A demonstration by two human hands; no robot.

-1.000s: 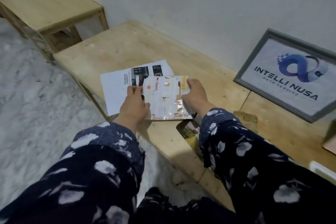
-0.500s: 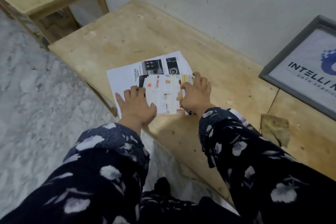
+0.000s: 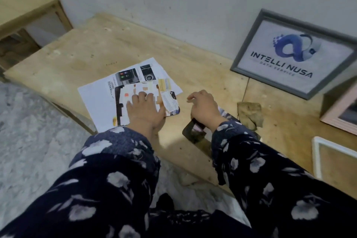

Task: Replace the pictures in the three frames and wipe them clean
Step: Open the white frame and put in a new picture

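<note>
Under both hands spreads the wooden tabletop (image 3: 81, 54). Beyond the right hand (image 3: 205, 109), a grey frame (image 3: 249, 44) leans on the wall. Beneath the left hand (image 3: 145, 111), whose flat fingers press it, lies a stack of printed pictures (image 3: 135, 83). Right-hand fingers are loosely curled, holding nothing, over a dark picture (image 3: 193, 131).
</note>
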